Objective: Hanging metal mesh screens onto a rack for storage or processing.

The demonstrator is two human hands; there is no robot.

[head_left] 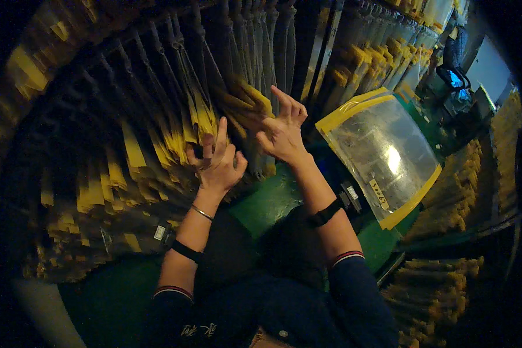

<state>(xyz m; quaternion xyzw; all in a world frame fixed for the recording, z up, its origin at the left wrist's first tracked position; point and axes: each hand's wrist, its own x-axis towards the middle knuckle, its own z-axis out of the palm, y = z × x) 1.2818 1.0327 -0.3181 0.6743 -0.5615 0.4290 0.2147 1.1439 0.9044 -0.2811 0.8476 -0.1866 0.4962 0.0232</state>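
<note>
My left hand [217, 165] is among hanging yellow strips [200, 116], its index finger stretched up and the others spread. The strips look like edges of packets hung from pale cords; my fingertips are at or just in front of them, and I cannot tell whether they touch. To its right, my right hand [285, 127] has the index finger and thumb apart and the other fingers bent. Close to its fingertips is a folded yellow-edged packet [252, 98], slightly blurred. Neither hand visibly grips anything.
A clear plastic sleeve [388, 153] with yellow borders and a small label lies to the right. Green surface [269, 197] shows below my hands. More yellow-edged packets [377, 61] hang at the back right; stacks [446, 191] fill the right side. Dense hanging rows [98, 180] line the left.
</note>
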